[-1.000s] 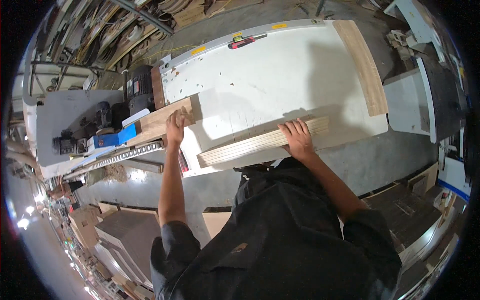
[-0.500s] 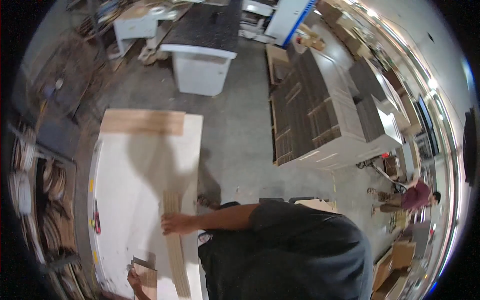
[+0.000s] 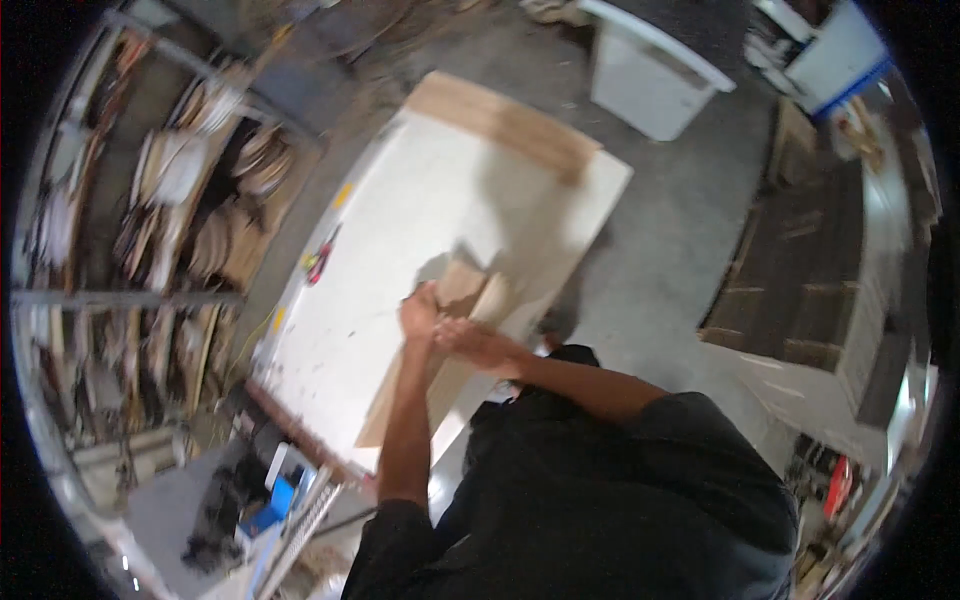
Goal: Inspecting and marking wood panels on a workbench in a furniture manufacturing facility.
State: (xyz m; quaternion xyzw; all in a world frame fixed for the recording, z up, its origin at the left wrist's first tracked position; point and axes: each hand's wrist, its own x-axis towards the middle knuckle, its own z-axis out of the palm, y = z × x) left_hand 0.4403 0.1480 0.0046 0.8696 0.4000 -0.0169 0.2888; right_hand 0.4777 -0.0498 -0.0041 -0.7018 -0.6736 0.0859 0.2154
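I have the left hand point(image 3: 419, 312) clamped on the brown plank point(image 3: 460, 282). Right hand point(image 3: 480, 346) adjacent; its grip I cannot tell.

A white table point(image 3: 400, 220), flecked with dark specks and dotted with yellow labels point(image 3: 343, 194) along one edge, sets off a light-brown wooden piece point(image 3: 462, 282), a tan plank point(image 3: 500, 120) and a red-and-black tool point(image 3: 319, 264). A bright blue bracket point(image 3: 268, 512) contrasts with a grey panel point(image 3: 165, 505). The shirt point(image 3: 600, 480) is black, the floor point(image 3: 660, 230) grey, the tall stack point(image 3: 805, 240) dark brown with paler bands.
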